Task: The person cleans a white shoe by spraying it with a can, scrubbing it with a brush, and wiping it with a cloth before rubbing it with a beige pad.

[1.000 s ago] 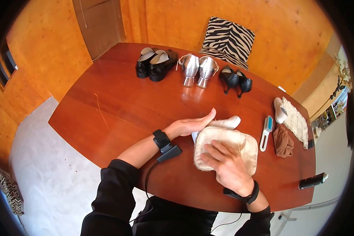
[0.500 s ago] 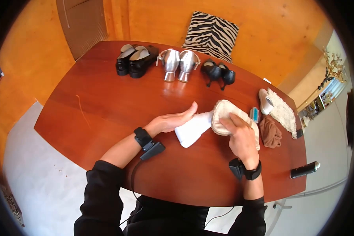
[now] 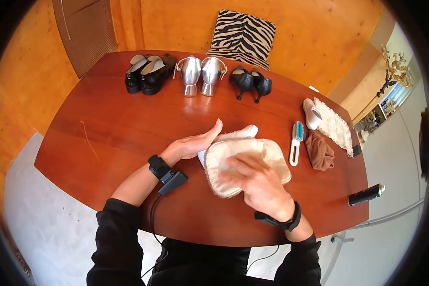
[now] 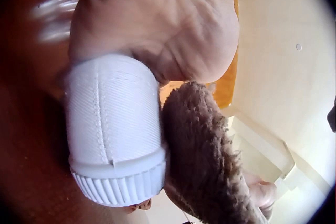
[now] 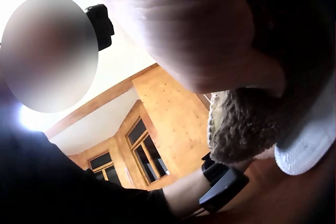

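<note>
In the head view my left hand (image 3: 190,145) holds a white shoe (image 3: 249,131), thumb raised; its other fingers are hidden. The shoe's heel and ribbed sole edge (image 4: 113,113) face the left wrist camera below my palm (image 4: 157,19). Over most of the shoe lies a cream cloth pad (image 3: 276,155), gripped by my right hand (image 3: 264,188), its fingers bent on the pale side and its thumb out of sight. A fluffy brown-grey side of the pad (image 4: 197,140) is turned to the shoe. The right wrist view shows that fluffy side (image 5: 236,129) beside the white shoe (image 5: 307,150).
Black loafers (image 3: 152,74), silver heeled shoes (image 3: 190,74) and black heels (image 3: 244,82) line the far edge. To the right are a brush (image 3: 296,138), another white shoe (image 3: 312,114), a woven cloth (image 3: 336,126), a brown cloth (image 3: 321,152) and a black can (image 3: 365,195).
The pad has swung right to the shoe's end, then back left over the shoe, hiding its nearer part. The brush handle is uncovered again. The head view has turned, shifting everything left.
</note>
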Demonstrator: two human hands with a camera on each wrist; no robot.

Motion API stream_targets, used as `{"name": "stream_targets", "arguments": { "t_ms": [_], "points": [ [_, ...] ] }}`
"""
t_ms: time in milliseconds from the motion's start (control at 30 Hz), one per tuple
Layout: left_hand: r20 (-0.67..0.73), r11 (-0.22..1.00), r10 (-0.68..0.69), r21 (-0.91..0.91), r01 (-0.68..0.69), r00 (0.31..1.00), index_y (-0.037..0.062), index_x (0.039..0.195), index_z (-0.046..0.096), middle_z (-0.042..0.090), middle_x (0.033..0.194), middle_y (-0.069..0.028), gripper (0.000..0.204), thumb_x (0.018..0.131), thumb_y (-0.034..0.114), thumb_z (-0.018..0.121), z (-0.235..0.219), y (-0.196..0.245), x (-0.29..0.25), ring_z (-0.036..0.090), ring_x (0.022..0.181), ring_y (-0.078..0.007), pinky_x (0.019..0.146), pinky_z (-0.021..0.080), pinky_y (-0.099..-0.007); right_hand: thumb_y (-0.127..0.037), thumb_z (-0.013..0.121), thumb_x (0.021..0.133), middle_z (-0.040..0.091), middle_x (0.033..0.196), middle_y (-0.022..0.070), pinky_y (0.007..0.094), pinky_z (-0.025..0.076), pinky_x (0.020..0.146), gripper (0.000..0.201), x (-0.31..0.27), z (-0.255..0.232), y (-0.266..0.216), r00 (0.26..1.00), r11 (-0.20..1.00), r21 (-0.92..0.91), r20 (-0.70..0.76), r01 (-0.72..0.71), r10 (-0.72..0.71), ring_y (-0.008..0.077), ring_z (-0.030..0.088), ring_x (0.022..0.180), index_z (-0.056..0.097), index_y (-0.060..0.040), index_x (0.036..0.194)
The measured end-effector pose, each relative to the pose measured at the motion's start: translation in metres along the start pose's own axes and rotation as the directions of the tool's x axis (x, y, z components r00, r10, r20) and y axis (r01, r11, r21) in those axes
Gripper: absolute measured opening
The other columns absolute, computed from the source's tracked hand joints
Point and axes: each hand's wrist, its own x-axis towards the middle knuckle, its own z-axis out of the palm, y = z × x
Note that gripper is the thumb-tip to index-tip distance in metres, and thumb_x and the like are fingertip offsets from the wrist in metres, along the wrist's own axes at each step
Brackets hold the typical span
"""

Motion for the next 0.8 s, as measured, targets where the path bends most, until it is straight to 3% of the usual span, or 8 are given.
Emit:
{"name": "stream_targets", "arguments": {
  "t_ms": [200, 333, 433, 567, 633, 700, 733, 800],
  "points": [
    [0.058, 1.000, -0.005, 0.000, 0.005, 0.998, 0.0018, 0.143, 0.019, 0.025, 0.146, -0.0134, 0.094, 0.083, 0.073, 0.007, -0.005, -0.005, 0.005, 0.027, 0.133, -0.0242, 0.110, 0.020, -0.0358, 0.004, 0.055, 0.064, 0.060, 0.112, 0.0111, 0.0382, 0.043, 0.092, 0.038, -0.005, 0.000, 0.036, 0.975, 0.969, -0.146, -0.131, -0.200, 0.181, 0.0288, 0.052, 0.109, 0.067, -0.0104, 0.098],
    [0.054, 0.999, 0.035, 0.023, -0.036, 0.998, 0.0026, 0.143, 0.018, 0.022, 0.147, -0.0144, 0.090, 0.086, 0.070, 0.007, -0.006, -0.013, 0.009, 0.019, 0.136, -0.0245, 0.110, 0.017, -0.0362, 0.007, 0.053, 0.064, 0.061, 0.108, 0.0113, 0.0384, 0.045, 0.088, 0.040, -0.008, -0.001, 0.056, 0.937, 0.938, -0.180, -0.245, -0.296, 0.249, 0.0298, 0.055, 0.104, 0.066, -0.0092, 0.098],
    [-0.053, 0.984, 0.003, 0.176, 0.006, 0.999, 0.0030, 0.144, 0.017, 0.027, 0.145, -0.0154, 0.087, 0.087, 0.069, 0.006, 0.003, -0.002, 0.002, 0.025, 0.133, -0.0245, 0.109, 0.020, -0.0359, 0.007, 0.053, 0.064, 0.060, 0.106, 0.0114, 0.0383, 0.045, 0.088, 0.042, -0.008, -0.006, 0.058, 0.933, 0.920, -0.205, -0.213, -0.334, 0.291, 0.0302, 0.055, 0.103, 0.065, -0.0093, 0.100],
    [-0.036, 0.930, 0.012, 0.368, 0.002, 0.999, -0.0001, 0.137, 0.031, 0.042, 0.133, -0.0163, 0.087, 0.088, 0.067, 0.006, 0.012, 0.008, -0.003, 0.040, 0.121, -0.0257, 0.102, 0.031, -0.0349, 0.007, 0.053, 0.064, 0.060, 0.106, 0.0113, 0.0387, 0.043, 0.091, 0.043, -0.006, -0.009, 0.044, 0.929, 0.934, -0.081, -0.164, -0.347, 0.331, 0.0304, 0.054, 0.105, 0.064, -0.0095, 0.102],
    [-0.004, 0.912, 0.023, 0.410, -0.019, 1.000, -0.0012, 0.134, 0.037, 0.048, 0.127, -0.0171, 0.087, 0.088, 0.067, 0.006, 0.011, 0.009, -0.003, 0.045, 0.115, -0.0269, 0.098, 0.035, -0.0347, 0.006, 0.054, 0.064, 0.059, 0.108, 0.0120, 0.0385, 0.042, 0.093, 0.043, -0.005, -0.010, 0.033, 0.970, 0.973, -0.084, -0.136, -0.213, 0.200, 0.0313, 0.053, 0.108, 0.064, -0.0089, 0.103],
    [-0.018, 0.814, -0.036, 0.580, 0.040, 0.999, 0.0006, 0.123, 0.048, 0.058, 0.110, -0.0188, 0.078, 0.093, 0.059, 0.007, 0.011, 0.013, -0.005, 0.055, 0.101, -0.0296, 0.090, 0.041, -0.0376, 0.008, 0.053, 0.061, 0.060, 0.114, 0.0115, 0.0427, 0.042, 0.092, 0.051, -0.004, -0.006, 0.028, 0.974, 0.979, -0.039, -0.112, -0.202, 0.197, 0.0323, 0.052, 0.110, 0.063, -0.0104, 0.107],
    [-0.071, 0.761, 0.048, 0.649, 0.010, 0.996, -0.0017, 0.114, 0.055, 0.060, 0.101, -0.0228, 0.073, 0.095, 0.056, 0.014, 0.013, 0.009, -0.003, 0.055, 0.097, -0.0349, 0.087, 0.042, -0.0383, 0.006, 0.054, 0.062, 0.059, 0.112, 0.0127, 0.0408, 0.041, 0.093, 0.048, -0.004, -0.004, 0.027, 0.980, 0.985, -0.041, -0.112, -0.169, 0.164, 0.0326, 0.052, 0.110, 0.063, -0.0092, 0.107],
    [-0.064, 0.691, 0.103, 0.722, -0.026, 0.993, -0.0023, 0.111, 0.055, 0.059, 0.099, -0.0238, 0.069, 0.095, 0.055, 0.019, 0.020, 0.014, -0.009, 0.055, 0.094, -0.0368, 0.085, 0.043, -0.0399, 0.004, 0.056, 0.063, 0.058, 0.111, 0.0148, 0.0395, 0.041, 0.095, 0.047, -0.003, -0.004, 0.027, 0.981, 0.985, -0.033, -0.099, -0.169, 0.165, 0.0333, 0.051, 0.110, 0.063, -0.0072, 0.108]
  ]
}}
